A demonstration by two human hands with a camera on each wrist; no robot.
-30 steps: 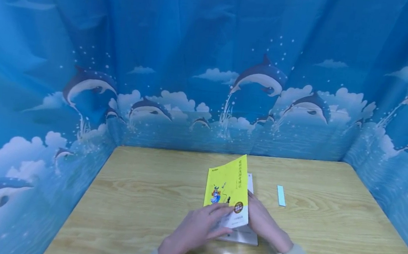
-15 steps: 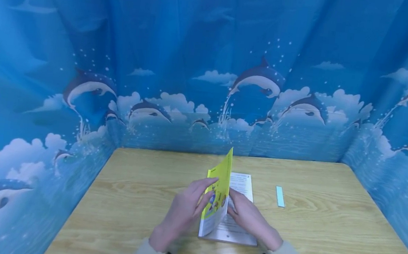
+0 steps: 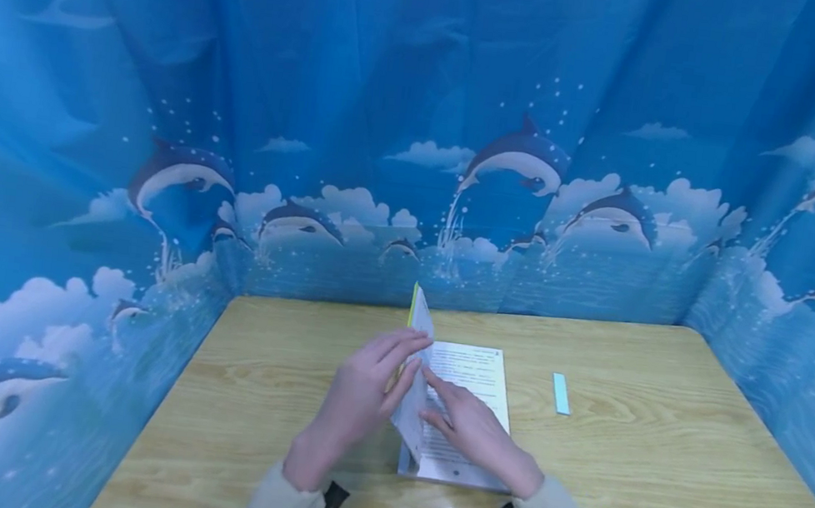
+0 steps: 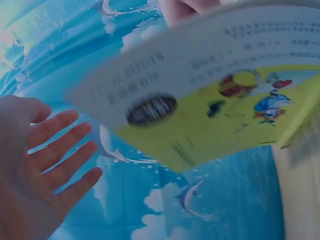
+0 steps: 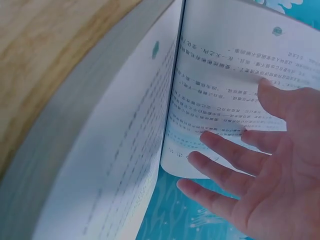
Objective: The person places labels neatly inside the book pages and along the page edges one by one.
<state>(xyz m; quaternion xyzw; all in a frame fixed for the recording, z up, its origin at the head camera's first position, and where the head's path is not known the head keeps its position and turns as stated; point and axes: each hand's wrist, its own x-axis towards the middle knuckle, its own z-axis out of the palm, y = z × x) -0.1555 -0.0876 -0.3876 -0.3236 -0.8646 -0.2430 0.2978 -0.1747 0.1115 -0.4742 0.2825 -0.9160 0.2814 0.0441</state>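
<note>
A paperback book [image 3: 472, 379] lies partly opened on the table, its right-hand page of print flat and its left part standing nearly upright. The yellow and white cover [image 4: 200, 117] faces my left hand in the left wrist view. My left hand [image 3: 361, 379] is at the outer side of that raised part, with fingers extended and spread. On the inner side, over the printed page [image 5: 220, 65], my right hand [image 3: 478, 431] holds its fingers loosely straight, fingertips right by the raised pages. Neither hand grips the book.
A small light-blue strip [image 3: 561, 394] lies on the wooden table [image 3: 657, 450] to the right of the book. A blue curtain [image 3: 358, 156] printed with dolphins hangs behind the table and along both sides.
The cover and front pages have swung leftward from leaning over the right side to nearly upright, uncovering the printed page. Both hands have shifted left; the left hand's fingers have come off the cover's front.
</note>
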